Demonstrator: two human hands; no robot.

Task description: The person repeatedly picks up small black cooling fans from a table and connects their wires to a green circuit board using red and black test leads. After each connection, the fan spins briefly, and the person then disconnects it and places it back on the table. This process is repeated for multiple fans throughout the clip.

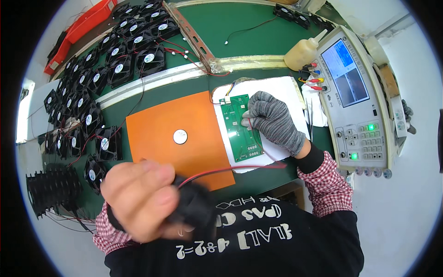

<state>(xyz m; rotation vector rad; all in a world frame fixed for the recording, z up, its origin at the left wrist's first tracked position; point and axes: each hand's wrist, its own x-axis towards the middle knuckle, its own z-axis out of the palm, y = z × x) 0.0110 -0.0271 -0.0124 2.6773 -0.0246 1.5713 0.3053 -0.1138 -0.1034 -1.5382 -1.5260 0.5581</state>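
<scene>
Near the front, my bare left hand is closed around a black cooling fan, blurred by motion. A red and black wire trails from the fan to the right and appears to loop up toward my right hand. My right hand, in a grey knit glove, is pinched over a green circuit board. A thin red and dark wire runs down from its fingertips; the wire's tip is hidden by them. The board lies on a white pad, with a cable plugged in at its far edge.
An orange sheet carries a round white disc. Many black fans crowd the left and far left. A test instrument with a lit screen stands right, beside a squeeze bottle. A metal rail crosses the far bench.
</scene>
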